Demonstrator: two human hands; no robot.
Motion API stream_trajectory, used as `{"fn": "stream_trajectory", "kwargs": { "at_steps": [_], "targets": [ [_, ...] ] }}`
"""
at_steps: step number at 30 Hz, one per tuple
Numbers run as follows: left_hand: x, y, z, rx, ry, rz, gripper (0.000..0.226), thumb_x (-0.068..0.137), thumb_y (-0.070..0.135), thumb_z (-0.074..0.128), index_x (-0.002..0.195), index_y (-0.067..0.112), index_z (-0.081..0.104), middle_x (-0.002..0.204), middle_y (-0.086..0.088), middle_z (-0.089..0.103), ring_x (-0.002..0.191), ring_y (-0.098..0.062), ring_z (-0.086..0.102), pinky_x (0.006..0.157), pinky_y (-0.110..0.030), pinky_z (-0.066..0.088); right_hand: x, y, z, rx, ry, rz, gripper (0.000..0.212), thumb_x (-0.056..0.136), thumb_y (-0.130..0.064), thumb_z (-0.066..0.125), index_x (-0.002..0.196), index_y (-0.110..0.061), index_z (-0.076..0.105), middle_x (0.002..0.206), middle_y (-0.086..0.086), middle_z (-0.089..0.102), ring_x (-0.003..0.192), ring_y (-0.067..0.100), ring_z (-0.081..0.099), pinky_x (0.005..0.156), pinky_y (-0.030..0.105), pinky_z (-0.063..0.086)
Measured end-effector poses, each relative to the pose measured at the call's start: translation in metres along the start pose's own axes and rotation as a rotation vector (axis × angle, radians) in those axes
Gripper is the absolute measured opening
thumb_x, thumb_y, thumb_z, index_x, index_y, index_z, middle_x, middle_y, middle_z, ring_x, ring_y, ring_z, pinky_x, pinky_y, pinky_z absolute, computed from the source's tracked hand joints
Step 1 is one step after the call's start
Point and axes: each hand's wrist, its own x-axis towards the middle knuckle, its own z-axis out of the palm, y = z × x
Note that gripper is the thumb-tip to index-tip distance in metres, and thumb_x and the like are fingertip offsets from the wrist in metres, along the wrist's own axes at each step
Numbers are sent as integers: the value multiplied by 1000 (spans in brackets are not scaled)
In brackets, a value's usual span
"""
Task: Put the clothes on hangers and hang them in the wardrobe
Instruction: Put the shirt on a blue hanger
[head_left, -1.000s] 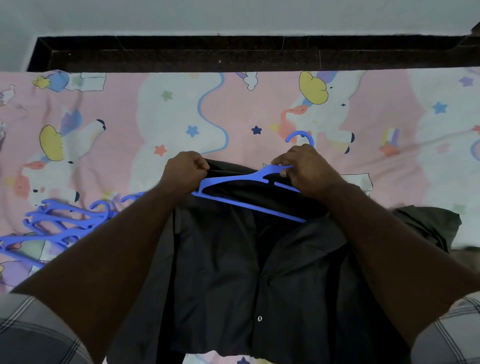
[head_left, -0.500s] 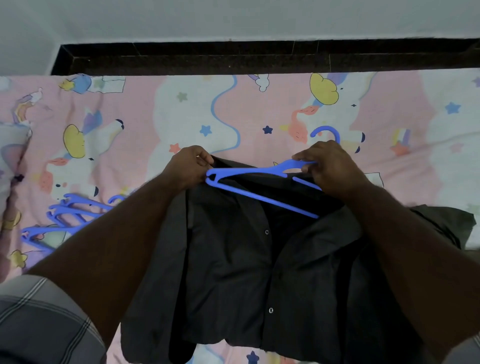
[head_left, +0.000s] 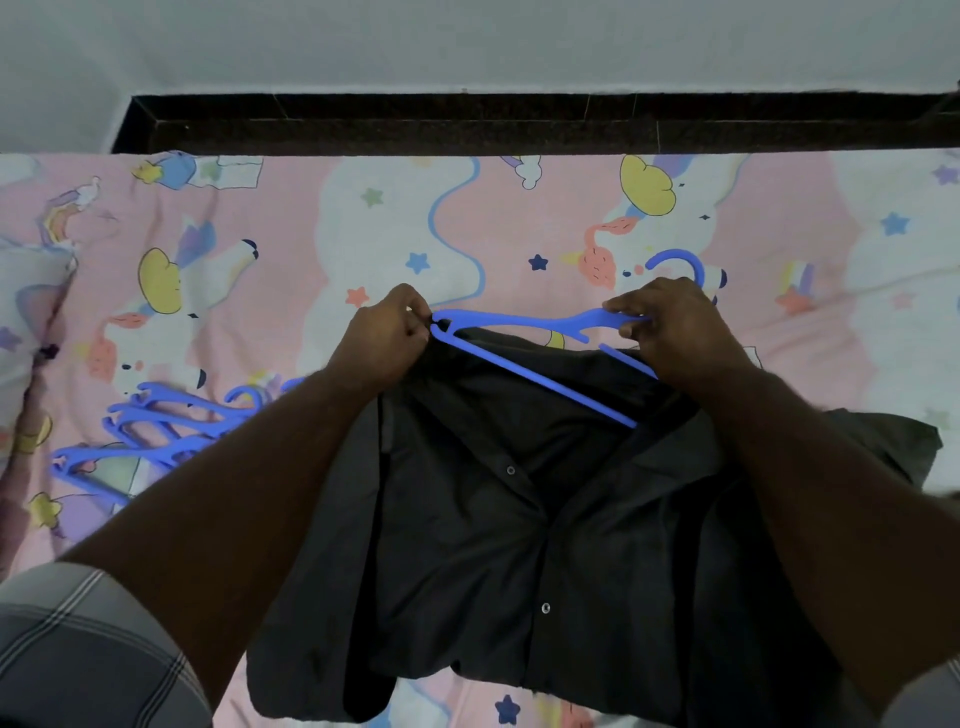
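Note:
A black button-up shirt lies spread on the bed, collar away from me. A blue plastic hanger sits at its collar, with the lower bar running into the neck opening. My left hand pinches the shirt's left shoulder fabric right beside the hanger's left tip. My right hand grips the hanger near its neck, just below the hook. The hanger's right arm is hidden under that hand and the shirt.
A pile of several spare blue hangers lies on the bed to the left. The pink cartoon bedsheet covers the bed. A dark ledge and grey wall run behind. Another dark garment lies at the right.
The hanger's left tip has moved up and left, out to the shirt's left shoulder at my left hand. Both hands have spread slightly apart and the view has shifted.

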Motion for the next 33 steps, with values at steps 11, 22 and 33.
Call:
{"fn": "stream_trajectory", "kwargs": {
  "at_steps": [11, 22, 33],
  "targets": [
    [5, 62, -8, -228, 208, -64, 24, 80, 7, 59, 102, 18, 60, 81, 2, 68, 67, -4, 58, 54, -6, 40, -13, -40, 34, -166, -185, -149, 33, 84, -5, 67, 116, -11, 73, 97, 15, 65, 95, 38, 53, 84, 45, 47],
    [-51, 34, 64, -653, 18, -287, 7, 92, 12, 67, 94, 16, 63, 76, -3, 70, 63, -14, 66, 63, -32, 55, -69, -60, 22, 197, 166, 438, 20, 88, -13, 64, 104, -14, 76, 100, 0, 75, 92, 16, 66, 86, 25, 46],
    [-139, 23, 152, -272, -197, -264, 18, 85, 27, 75, 103, 24, 70, 90, 8, 71, 82, -7, 64, 66, -7, 42, -163, -87, 110, 557, 78, 926, 29, 78, -46, 76, 95, -22, 74, 83, -3, 76, 83, 16, 72, 85, 33, 57]
  ]
}}
